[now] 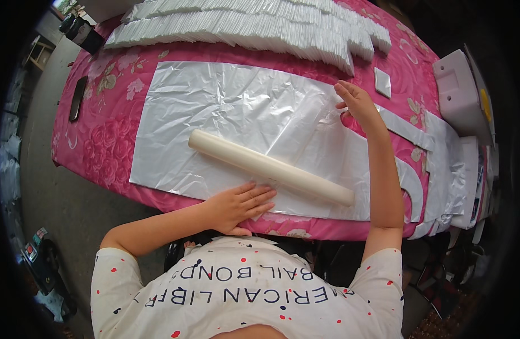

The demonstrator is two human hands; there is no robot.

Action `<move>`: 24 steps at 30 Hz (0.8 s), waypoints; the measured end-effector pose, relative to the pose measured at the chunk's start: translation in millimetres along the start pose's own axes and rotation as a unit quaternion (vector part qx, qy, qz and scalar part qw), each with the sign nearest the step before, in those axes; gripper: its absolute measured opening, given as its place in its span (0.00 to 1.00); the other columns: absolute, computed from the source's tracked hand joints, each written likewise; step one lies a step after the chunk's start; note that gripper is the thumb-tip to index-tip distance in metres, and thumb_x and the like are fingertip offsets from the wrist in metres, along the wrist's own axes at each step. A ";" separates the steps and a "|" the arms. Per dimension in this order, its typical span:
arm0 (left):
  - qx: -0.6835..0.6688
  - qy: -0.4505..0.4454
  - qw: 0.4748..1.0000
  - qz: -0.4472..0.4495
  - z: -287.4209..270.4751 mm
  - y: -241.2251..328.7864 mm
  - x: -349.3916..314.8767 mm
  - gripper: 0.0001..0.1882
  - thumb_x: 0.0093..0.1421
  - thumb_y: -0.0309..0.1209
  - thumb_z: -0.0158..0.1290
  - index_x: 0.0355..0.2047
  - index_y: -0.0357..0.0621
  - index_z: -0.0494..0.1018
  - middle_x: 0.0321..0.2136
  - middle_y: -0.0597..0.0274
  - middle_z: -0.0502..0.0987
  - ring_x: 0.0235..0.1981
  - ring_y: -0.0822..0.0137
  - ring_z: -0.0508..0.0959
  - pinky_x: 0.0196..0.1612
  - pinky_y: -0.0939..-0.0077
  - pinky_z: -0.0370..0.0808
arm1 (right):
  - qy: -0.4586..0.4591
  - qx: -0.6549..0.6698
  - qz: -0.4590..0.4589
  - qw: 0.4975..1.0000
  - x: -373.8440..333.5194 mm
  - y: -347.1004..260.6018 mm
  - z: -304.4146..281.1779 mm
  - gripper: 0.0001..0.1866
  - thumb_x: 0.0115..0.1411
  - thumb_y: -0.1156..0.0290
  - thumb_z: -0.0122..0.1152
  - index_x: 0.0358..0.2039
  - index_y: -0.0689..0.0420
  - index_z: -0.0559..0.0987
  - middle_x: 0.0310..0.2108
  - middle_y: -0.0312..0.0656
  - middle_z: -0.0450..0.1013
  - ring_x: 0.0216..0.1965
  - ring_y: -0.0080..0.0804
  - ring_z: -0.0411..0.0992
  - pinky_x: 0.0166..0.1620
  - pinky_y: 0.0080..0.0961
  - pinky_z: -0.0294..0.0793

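A white, shiny plastic bag (pixel 214 96) lies spread on the table, its handle straps (pixel 404 129) reaching right. A smooth off-white cylinder (pixel 271 168), like a rolling pin or tube, rests slantwise on top of it. Palm down, my left hand (pixel 243 204) is open on the bag's near edge, its fingers stretched and close to the cylinder. My right hand (pixel 357 103) is over the bag's far right corner, beside the handle cut-out. Its thumb and index finger are apart, and I see nothing held between them.
Long rows of folded white plastic packets (pixel 237 28) line the table's far side. A small white square packet (pixel 382 83) lies apart at right. More white bags (pixel 443 164) hang near a foam box (pixel 463 90). A phone (pixel 78 99) and dark bottle (pixel 82 34) stay left on the pink floral tablecloth (pixel 110 141).
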State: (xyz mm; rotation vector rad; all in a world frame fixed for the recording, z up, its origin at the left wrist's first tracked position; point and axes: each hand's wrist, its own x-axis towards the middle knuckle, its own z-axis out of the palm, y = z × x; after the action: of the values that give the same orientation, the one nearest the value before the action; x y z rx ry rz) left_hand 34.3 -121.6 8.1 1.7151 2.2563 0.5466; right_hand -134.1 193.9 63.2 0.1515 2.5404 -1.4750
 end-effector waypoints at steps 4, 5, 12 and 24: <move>0.020 0.000 1.000 -0.024 8.6 8.1 -1.0 0.42 0.57 0.59 0.35 0.60 0.38 0.52 0.63 0.48 0.49 0.65 0.55 0.48 0.64 0.58 0.44 | -0.046 -0.118 -0.142 0.982 -82.5 -26.6 43.7 0.29 0.55 0.55 0.59 0.51 0.63 0.69 0.45 0.52 0.69 0.42 0.37 0.71 0.43 0.29 0.71; 0.028 -0.001 0.999 -0.022 9.5 9.5 -0.1 0.42 0.57 0.59 0.35 0.61 0.38 0.52 0.63 0.48 0.49 0.65 0.56 0.48 0.64 0.58 0.44 | -0.034 -0.195 -0.252 0.947 -108.6 -21.1 63.8 0.27 0.53 0.57 0.61 0.49 0.61 0.70 0.45 0.51 0.69 0.45 0.43 0.68 0.47 0.33 0.68; 0.060 -0.019 0.998 -0.025 6.9 14.9 3.4 0.43 0.56 0.60 0.35 0.61 0.38 0.50 0.64 0.49 0.47 0.65 0.56 0.47 0.64 0.59 0.44 | 0.085 -0.310 -0.245 0.915 -164.4 14.9 98.2 0.28 0.46 0.74 0.62 0.51 0.54 0.70 0.42 0.42 0.69 0.41 0.40 0.67 0.44 0.34 0.68; -0.108 0.237 0.941 -0.216 -8.6 -7.4 47.4 0.37 0.57 0.43 0.46 0.61 0.34 0.50 0.63 0.44 0.46 0.65 0.48 0.45 0.64 0.56 0.42 | 0.287 -0.302 0.008 0.909 -201.3 80.1 -10.9 0.26 0.52 0.73 0.58 0.55 0.55 0.68 0.45 0.46 0.69 0.46 0.44 0.66 0.49 0.34 0.66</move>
State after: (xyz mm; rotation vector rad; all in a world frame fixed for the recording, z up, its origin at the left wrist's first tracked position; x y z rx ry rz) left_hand 11.3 -78.9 13.7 1.0077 2.6559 1.1404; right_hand 75.9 245.5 45.4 0.5733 3.3103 -0.6171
